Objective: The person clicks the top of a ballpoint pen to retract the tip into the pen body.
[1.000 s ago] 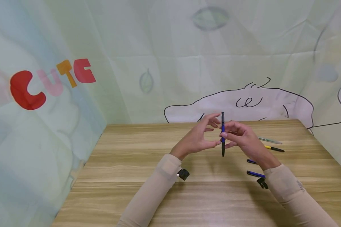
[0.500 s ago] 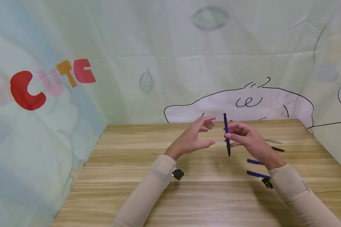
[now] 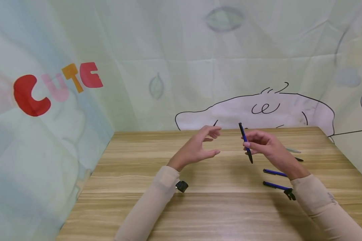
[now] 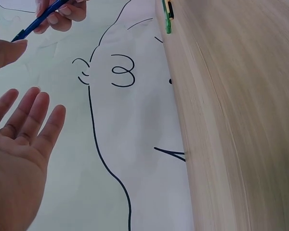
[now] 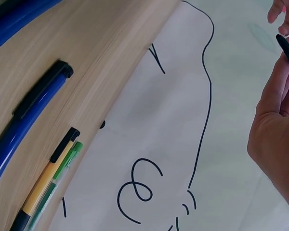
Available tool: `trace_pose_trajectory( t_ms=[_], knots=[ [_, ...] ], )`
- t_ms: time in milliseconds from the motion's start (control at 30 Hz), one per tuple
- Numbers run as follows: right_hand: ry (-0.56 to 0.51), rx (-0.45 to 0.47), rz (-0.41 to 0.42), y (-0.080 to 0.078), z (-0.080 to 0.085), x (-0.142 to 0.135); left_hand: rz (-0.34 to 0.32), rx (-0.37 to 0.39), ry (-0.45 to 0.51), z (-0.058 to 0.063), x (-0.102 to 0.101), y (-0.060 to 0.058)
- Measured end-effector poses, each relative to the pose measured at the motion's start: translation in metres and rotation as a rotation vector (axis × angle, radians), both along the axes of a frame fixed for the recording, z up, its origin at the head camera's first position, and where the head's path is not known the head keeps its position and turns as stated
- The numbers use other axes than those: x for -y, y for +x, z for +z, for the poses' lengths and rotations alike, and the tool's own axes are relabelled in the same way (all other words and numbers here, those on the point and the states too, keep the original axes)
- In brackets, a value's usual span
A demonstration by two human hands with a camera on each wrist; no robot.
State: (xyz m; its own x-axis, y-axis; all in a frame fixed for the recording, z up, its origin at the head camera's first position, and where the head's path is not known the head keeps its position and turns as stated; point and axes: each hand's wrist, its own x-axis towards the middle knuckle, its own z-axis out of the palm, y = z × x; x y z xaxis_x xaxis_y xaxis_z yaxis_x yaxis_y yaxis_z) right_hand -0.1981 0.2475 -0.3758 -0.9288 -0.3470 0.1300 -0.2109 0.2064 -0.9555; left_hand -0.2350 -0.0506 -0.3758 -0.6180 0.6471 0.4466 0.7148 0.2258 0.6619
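Note:
My right hand (image 3: pixel 266 145) pinches a blue pen with black ends (image 3: pixel 243 134) between thumb and fingers, held above the table and tilted, its top leaning left. In the right wrist view, a black end of this pen (image 5: pixel 286 48) pokes out past the right hand (image 5: pixel 279 130). My left hand (image 3: pixel 196 147) hovers to the left of the pen, holding nothing, with thumb and fingers spread apart. The left wrist view has its open palm (image 4: pixel 19 159) below the blue pen (image 4: pixel 38 20).
On the wooden table (image 3: pixel 132 174), two more blue pens (image 3: pixel 274 172) lie partly beneath my right forearm. Behind them are a yellow pen with black ends (image 5: pixel 41 184) and a clear green pen (image 5: pixel 62 166). A printed cloth (image 3: pixel 157 43) hangs behind the table.
The hands have moved apart, the left one away to the left. My right hand has carried the pen slightly right, and the pen has gone from upright to tilted.

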Motion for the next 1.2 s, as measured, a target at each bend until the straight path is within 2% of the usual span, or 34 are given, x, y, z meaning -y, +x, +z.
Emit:
trace_pose_trajectory(
  t_ms=[333, 800, 1200],
  knots=[
    [0.011, -0.023, 0.031, -0.001, -0.003, -0.016, 0.026, 0.001, -0.002, -0.001, 0.017, 0.001],
    [0.062, -0.026, 0.035, 0.001, -0.005, -0.036, 0.068, 0.014, -0.002, -0.008, 0.041, 0.004],
    [0.107, -0.028, -0.01, 0.003, -0.009, -0.05, 0.11, 0.011, -0.006, -0.012, 0.058, 0.007]
  ],
)
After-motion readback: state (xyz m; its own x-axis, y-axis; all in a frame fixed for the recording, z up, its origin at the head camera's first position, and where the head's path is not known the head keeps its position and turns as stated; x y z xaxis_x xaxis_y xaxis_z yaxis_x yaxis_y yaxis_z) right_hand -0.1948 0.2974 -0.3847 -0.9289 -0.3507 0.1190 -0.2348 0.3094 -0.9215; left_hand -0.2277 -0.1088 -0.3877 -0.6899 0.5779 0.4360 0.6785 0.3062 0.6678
